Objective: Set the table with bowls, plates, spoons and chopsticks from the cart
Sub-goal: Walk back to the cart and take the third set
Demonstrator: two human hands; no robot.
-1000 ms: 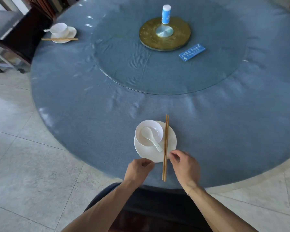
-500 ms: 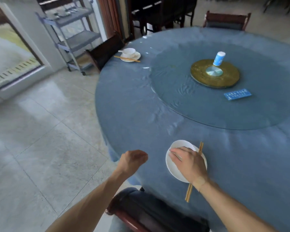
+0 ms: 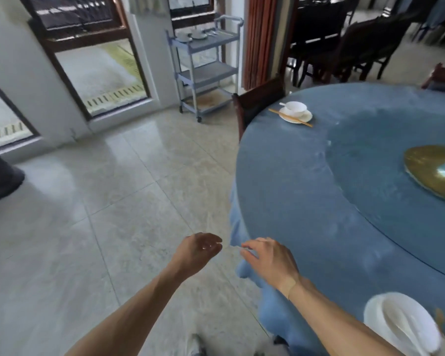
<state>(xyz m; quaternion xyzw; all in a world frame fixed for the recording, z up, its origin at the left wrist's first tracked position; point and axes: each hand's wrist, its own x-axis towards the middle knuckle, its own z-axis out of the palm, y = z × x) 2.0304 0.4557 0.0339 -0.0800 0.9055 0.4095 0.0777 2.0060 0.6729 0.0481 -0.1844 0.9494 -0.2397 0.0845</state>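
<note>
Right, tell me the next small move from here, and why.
Probably walk to the cart by the window and pick up more dishes. Both hands, left and right, look empty and off the table. Only two place settings show, far and near, and crockery remains on the cart's top shelf.

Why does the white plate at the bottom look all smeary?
Head view: the white plate at the lower right is streaked by motion blur, and both hands, left and right, are soft too; the far white bowl set looks sharper.

near plate (image 3: 378,317) blurred, cut off; cart (image 3: 206,70) dishes too small.
</note>
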